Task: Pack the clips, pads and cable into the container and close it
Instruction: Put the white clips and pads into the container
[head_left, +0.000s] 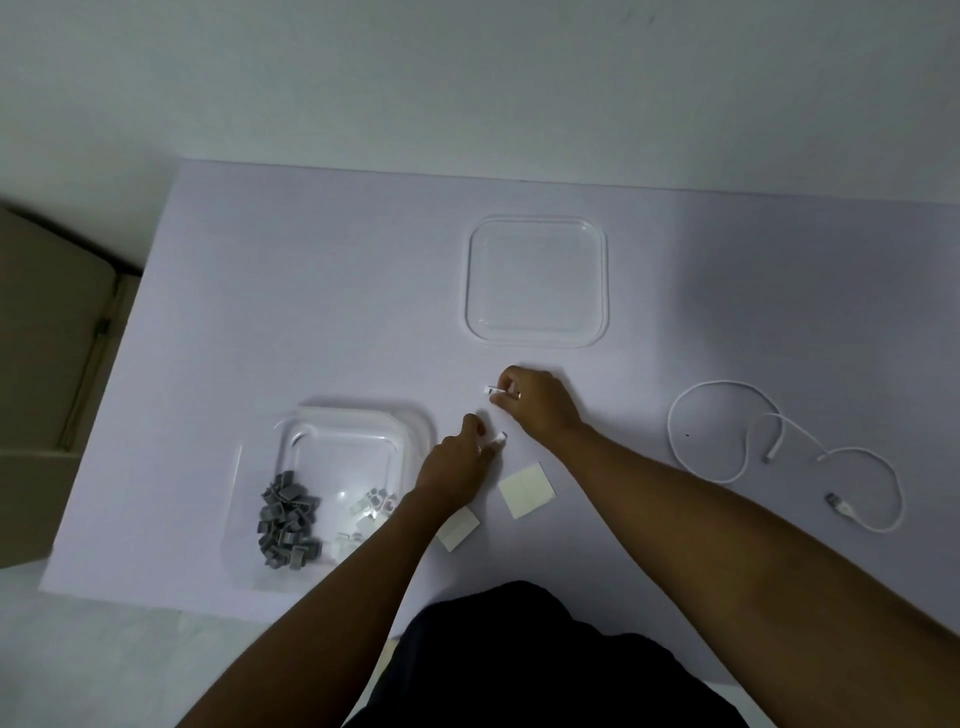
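Note:
A clear square container (415, 436) sits at the front left and holds a heap of grey clips (287, 519) and some white clips (371, 506). Its clear lid (536, 280) lies flat farther back. My left hand (457, 465) pinches a small white clip (500, 439) just right of the container. My right hand (537, 402) grips another white clip (492, 389) a little farther back. Two pale square pads (525, 491) (460, 527) lie near my left wrist. A white cable (779, 457) lies loosely looped at the right.
The work surface is a white sheet (311, 291) whose left edge runs beside a brown cardboard box (47, 374). A pale wall rises behind it. My dark-clothed lap (519, 665) shows at the front edge.

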